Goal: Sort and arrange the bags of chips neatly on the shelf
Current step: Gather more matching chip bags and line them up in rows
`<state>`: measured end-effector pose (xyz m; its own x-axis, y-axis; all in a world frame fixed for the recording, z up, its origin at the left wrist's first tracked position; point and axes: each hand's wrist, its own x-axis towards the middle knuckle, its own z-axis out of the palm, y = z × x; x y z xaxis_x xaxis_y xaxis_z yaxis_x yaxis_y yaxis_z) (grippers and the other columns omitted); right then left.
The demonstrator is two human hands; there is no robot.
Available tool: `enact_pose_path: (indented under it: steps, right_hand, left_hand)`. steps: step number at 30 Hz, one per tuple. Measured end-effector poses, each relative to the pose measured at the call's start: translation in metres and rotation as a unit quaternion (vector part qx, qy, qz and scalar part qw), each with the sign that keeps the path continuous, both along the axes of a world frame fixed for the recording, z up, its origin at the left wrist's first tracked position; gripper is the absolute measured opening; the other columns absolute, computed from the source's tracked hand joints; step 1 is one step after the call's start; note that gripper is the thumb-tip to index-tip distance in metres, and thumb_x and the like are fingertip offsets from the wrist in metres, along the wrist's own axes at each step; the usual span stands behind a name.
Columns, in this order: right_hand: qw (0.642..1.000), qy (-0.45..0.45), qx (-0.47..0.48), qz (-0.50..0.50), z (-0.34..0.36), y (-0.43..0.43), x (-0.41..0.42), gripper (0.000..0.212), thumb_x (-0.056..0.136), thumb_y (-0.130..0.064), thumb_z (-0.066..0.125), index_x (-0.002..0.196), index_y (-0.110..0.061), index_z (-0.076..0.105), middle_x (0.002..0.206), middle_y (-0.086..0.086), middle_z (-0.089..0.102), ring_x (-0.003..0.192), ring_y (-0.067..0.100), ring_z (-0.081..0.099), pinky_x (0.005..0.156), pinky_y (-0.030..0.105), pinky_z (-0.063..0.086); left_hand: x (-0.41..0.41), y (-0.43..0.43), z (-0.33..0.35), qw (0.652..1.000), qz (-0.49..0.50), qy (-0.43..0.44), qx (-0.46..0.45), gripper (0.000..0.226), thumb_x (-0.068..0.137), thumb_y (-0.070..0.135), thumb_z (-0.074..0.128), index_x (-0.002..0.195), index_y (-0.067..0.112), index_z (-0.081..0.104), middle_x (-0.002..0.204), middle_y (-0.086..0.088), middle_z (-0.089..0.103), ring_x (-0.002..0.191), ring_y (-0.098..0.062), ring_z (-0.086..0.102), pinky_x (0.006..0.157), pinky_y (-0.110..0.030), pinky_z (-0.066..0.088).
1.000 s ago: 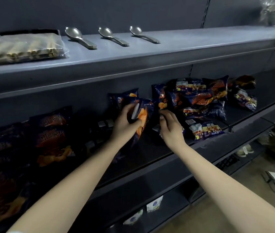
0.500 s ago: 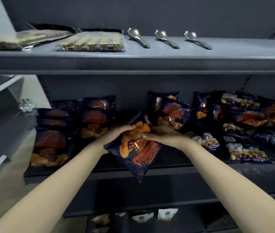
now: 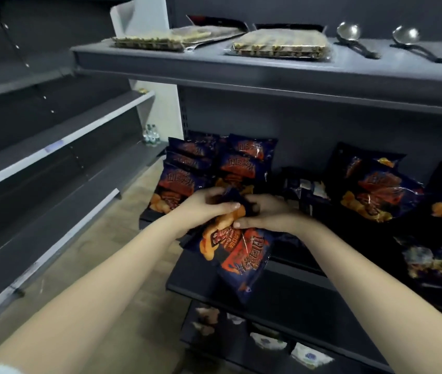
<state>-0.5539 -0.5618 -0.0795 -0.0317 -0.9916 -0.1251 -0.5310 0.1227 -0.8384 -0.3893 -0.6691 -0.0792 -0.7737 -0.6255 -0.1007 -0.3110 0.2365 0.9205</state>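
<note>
I have both hands on one bag [image 3: 237, 255], gripped by its upper end just out past the shelf [image 3: 295, 298] edge, so the rest hangs down tilted with the print facing me. My guess is that it is held like this to be squared up before it joins the stack [image 3: 184, 182] standing in rows at the far left. The loose bags [image 3: 379, 190] to the right lie at all angles (not yet sorted, I'd say). The left hand [image 3: 203, 209] has its fingers [image 3: 225, 205] curled over the bag's top. The right hand [image 3: 271, 214] pinches the same end, thumb on the near face. Whether the left hand brushes the stack behind it, I cannot tell.
</note>
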Motion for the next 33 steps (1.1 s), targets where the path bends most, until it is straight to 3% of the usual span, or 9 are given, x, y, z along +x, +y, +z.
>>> enact_pose_path:
  steps: [3, 9, 12, 17, 21, 25, 28, 30, 33]
  right_hand:
    - [1.000, -0.005, -0.017, -0.009, 0.002, -0.009, 0.006, 0.031, 0.079, -0.041, 0.068, 0.106, -0.034, 0.055, 0.099, -0.026, 0.058, 0.091, -0.008, 0.057, 0.073, 0.002, 0.041]
    - [0.993, -0.082, -0.011, -0.078, 0.010, 0.000, -0.023, 0.045, 0.085, -0.053, 0.047, 0.117, -0.023, 0.054, 0.104, -0.001, 0.065, 0.087, 0.014, 0.068, 0.074, 0.028, 0.057]
    - [0.990, -0.103, -0.005, -0.101, 0.011, 0.005, -0.028, 0.062, 0.077, -0.059, 0.047, 0.126, -0.022, 0.052, 0.113, 0.002, 0.064, 0.092, 0.017, 0.069, 0.081, 0.034, 0.057]
    - [0.973, -0.194, -0.025, -0.119, 0.002, 0.008, -0.014, 0.038, 0.079, -0.046, 0.053, 0.111, -0.025, 0.053, 0.116, 0.001, 0.064, 0.098, 0.019, 0.068, 0.084, 0.038, 0.056]
    - [0.905, -0.356, -0.065, -0.224, -0.006, -0.002, 0.000, 0.076, 0.068, -0.042, 0.071, 0.131, -0.012, 0.043, 0.129, 0.007, 0.056, 0.108, 0.024, 0.062, 0.089, 0.043, 0.053]
    - [0.848, -0.415, -0.133, -0.303, -0.001, -0.007, 0.006, 0.034, 0.087, -0.016, 0.062, 0.121, -0.010, 0.057, 0.109, 0.007, 0.070, 0.100, 0.020, 0.067, 0.086, 0.034, 0.054]
    - [0.877, -0.360, -0.134, -0.290, -0.004, -0.003, 0.005, 0.031, 0.088, -0.007, 0.060, 0.117, -0.014, 0.057, 0.100, -0.002, 0.072, 0.090, 0.009, 0.069, 0.069, 0.019, 0.054]
    - [0.894, -0.319, -0.121, -0.291, -0.010, -0.001, 0.007, 0.034, 0.085, -0.006, 0.063, 0.117, -0.015, 0.057, 0.106, -0.002, 0.069, 0.094, 0.006, 0.067, 0.074, 0.016, 0.052]
    - [0.899, -0.286, -0.121, -0.308, -0.017, -0.001, 0.013, 0.033, 0.082, -0.008, 0.067, 0.111, -0.019, 0.058, 0.112, 0.002, 0.068, 0.103, 0.013, 0.064, 0.089, 0.026, 0.050]
  left_hand:
    - [0.000, -0.003, 0.002, 0.998, 0.034, 0.052, -0.022, 0.023, 0.082, 0.030, 0.070, 0.105, 0.027, 0.065, 0.103, 0.011, 0.067, 0.097, -0.003, 0.062, 0.086, -0.015, 0.047]
    - [0.008, -0.027, 0.004, 0.970, 0.137, 0.178, 0.094, 0.023, 0.087, 0.026, 0.065, 0.107, 0.016, 0.058, 0.075, -0.001, 0.064, 0.059, -0.009, 0.061, 0.060, -0.031, 0.046]
    - [0.001, -0.039, 0.005, 0.901, 0.222, 0.277, 0.249, 0.029, 0.092, 0.026, 0.058, 0.119, 0.017, 0.052, 0.082, -0.002, 0.065, 0.075, -0.019, 0.063, 0.067, -0.036, 0.051]
    - [-0.023, -0.040, 0.004, 0.828, 0.249, 0.360, 0.351, 0.033, 0.099, 0.018, 0.042, 0.131, 0.013, 0.046, 0.111, -0.013, 0.060, 0.089, -0.028, 0.062, 0.066, -0.042, 0.054]
    - [-0.039, -0.025, 0.007, 0.799, 0.202, 0.371, 0.428, 0.021, 0.096, 0.006, 0.038, 0.107, 0.017, 0.053, 0.102, -0.011, 0.062, 0.087, -0.026, 0.062, 0.069, -0.041, 0.051]
    - [-0.033, -0.021, 0.003, 0.845, 0.108, 0.319, 0.416, 0.023, 0.088, 0.005, 0.043, 0.107, 0.015, 0.050, 0.101, -0.011, 0.061, 0.092, -0.028, 0.061, 0.079, -0.044, 0.051]
    - [-0.022, -0.037, 0.011, 0.913, 0.082, 0.227, 0.329, 0.016, 0.091, 0.026, 0.053, 0.107, 0.024, 0.055, 0.108, -0.003, 0.062, 0.093, -0.020, 0.062, 0.084, -0.038, 0.048]
    - [-0.016, -0.042, 0.014, 0.974, 0.023, 0.120, 0.192, 0.028, 0.086, 0.034, 0.061, 0.112, 0.032, 0.052, 0.112, 0.004, 0.061, 0.098, -0.012, 0.061, 0.082, -0.029, 0.049]
    - [-0.013, -0.037, 0.010, 0.991, -0.016, 0.086, 0.098, 0.026, 0.085, 0.023, 0.066, 0.109, 0.029, 0.056, 0.097, 0.009, 0.065, 0.074, 0.008, 0.062, 0.058, -0.008, 0.047]
